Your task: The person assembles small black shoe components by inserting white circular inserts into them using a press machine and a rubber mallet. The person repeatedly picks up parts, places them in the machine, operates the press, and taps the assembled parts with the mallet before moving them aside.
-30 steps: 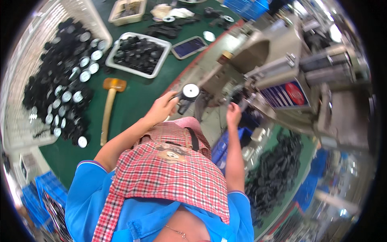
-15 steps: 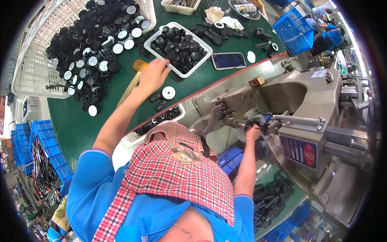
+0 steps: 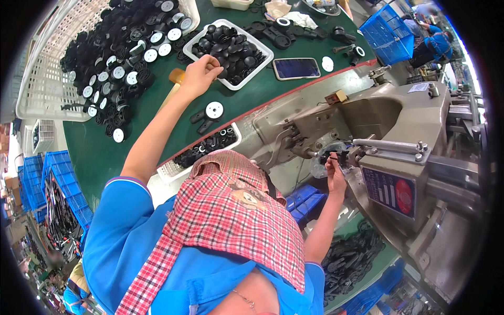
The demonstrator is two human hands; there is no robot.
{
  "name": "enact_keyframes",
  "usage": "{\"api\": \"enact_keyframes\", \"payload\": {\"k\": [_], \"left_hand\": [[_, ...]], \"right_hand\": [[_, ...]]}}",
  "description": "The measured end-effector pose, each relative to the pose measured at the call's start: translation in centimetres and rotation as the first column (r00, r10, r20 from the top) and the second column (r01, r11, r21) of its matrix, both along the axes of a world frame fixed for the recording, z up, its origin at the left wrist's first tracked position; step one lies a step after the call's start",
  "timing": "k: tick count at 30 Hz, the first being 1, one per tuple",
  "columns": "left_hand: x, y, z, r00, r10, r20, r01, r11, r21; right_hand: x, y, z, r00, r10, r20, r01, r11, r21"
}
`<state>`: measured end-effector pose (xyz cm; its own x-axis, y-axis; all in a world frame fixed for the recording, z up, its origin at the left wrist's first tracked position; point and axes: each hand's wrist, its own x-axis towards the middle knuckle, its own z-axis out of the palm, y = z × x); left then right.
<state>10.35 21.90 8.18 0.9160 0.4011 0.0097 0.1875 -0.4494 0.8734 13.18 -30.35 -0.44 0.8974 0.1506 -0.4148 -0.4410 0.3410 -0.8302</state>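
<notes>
My left hand (image 3: 200, 77) is over the near left edge of a white tray (image 3: 235, 86) heaped with black round caps (image 3: 231, 51). Its thumb and fingers are pinched, and one dark round cap (image 3: 221, 70) shows at the fingertips. My right hand (image 3: 334, 170) is raised at the working end of a metal machine (image 3: 407, 118), its fingers closed on a small black plastic part (image 3: 336, 156). Clear plastic film (image 3: 318, 167) hangs beside that part. Just below the left hand's wrist, a black part with a white wheel (image 3: 214, 110) lies on the green table.
A large white basket (image 3: 39, 92) spills black and white wheels at the left. A phone (image 3: 296, 68) lies right of the tray, and a yellow-handled tool (image 3: 177, 76) lies by my left forearm. A second white bin (image 3: 233, 137) sits below the table edge. Co-workers (image 3: 433, 44) stand far right.
My left hand has shifted slightly up and its fingers have closed into a pinch at the tray. My right hand has tilted upright at the machine, showing the black part more plainly.
</notes>
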Motion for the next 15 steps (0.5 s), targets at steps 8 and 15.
{"api": "enact_keyframes", "payload": {"k": [8, 15], "left_hand": [[-8.2, -2.4, -2.2, 0.974, -0.019, -0.227, -0.095, 0.872, -0.481], [-8.0, -3.6, -2.9, 0.971, 0.048, -0.236, -0.102, 0.969, -0.224]], "right_hand": [[-2.9, 4.9, 6.3, 0.999, -0.025, 0.044, 0.036, 0.963, -0.265], [-4.5, 7.6, 6.0, 0.936, -0.121, 0.331, 0.263, 0.865, -0.427]]}}
